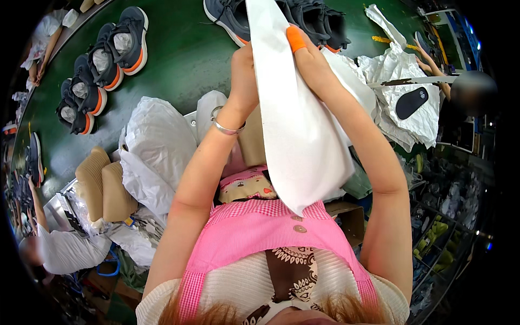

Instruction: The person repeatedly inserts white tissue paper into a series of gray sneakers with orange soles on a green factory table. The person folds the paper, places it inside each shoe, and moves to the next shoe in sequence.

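Observation:
A long white sheet (287,119), paper or thin cloth, hangs upright between my hands, its lower end bulging over my pink apron (260,222). On the sheet's left edge, my left hand (245,73) is closed, its fingers mostly hidden behind the sheet. My right hand (313,62) grips the right edge; its thumb, in an orange cover (296,39), presses the front face. Beyond my hands stand several dark grey sneakers (311,21) with orange soles, partly covered by the sheet.
On the green table (168,54), a row of grey sneakers (129,42) stuffed with paper stands left. A dark insole (412,103) lies on crumpled white paper (379,70) at right. White bundles (157,146) and tan padded pieces (92,181) sit at the near left. Other people work at both sides.

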Available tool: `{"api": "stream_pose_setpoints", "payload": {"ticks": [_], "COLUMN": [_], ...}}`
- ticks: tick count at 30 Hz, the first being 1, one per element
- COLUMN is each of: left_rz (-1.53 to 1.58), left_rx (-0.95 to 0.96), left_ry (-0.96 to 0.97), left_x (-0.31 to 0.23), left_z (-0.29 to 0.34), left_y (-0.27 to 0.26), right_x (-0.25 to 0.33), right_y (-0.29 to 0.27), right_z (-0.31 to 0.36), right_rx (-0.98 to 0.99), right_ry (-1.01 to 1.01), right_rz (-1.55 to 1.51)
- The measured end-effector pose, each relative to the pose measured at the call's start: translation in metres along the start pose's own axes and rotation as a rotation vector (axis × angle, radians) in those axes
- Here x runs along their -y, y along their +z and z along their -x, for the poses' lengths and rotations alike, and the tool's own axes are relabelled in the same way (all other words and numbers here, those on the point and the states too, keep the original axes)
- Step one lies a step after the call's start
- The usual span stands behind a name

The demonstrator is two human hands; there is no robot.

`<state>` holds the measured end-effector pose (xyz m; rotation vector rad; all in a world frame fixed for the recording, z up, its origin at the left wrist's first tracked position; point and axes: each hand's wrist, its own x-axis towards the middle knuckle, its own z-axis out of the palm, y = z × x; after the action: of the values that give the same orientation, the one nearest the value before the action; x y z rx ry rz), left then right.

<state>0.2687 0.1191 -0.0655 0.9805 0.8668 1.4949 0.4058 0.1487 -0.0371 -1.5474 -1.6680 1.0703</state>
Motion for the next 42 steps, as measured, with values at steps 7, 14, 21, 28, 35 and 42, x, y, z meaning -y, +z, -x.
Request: {"api": "stream_pose_setpoints", "payload": {"ticks": [7, 14, 21, 28, 35, 42], "left_rz": [0.172, 0.321, 0.435, 0.467, -0.377, -0.072], "left_rx": [-0.07, 0.161, -0.011, 0.003, -0.234, -0.166], "left_ry": [-0.146, -0.417, -0.38, -0.377, 0.259, -0.101], "left_x": [0.011, -0.021, -0.006, -0.012, -0.035, 0.007], "left_z": [-0.002, -0.017, -0.025, -0.03, -0.014, -0.008], "left_y": [0.001, -0.006, -0.015, -0.016, -0.024, 0.019], "right_x": [0.005, -0.011, -0.01, -0.008, -0.038, -0.005], "right_y": [0.011, 0.013, -0.014, -0.034, -0.02, 0.006], "right_z": [0.009, 0.002, -0.012, 0.025, 0.034, 0.044], "right_rx": [0.036, -0.126, 0.178, 0.409, -0.151, -0.234], "right_ry": [-0.037, -0.138, -0.043, 0.288, 0.053, -0.285], "right_rz": [0.197, 0.424, 0.011, -0.419, -0.27, -0.232]}}
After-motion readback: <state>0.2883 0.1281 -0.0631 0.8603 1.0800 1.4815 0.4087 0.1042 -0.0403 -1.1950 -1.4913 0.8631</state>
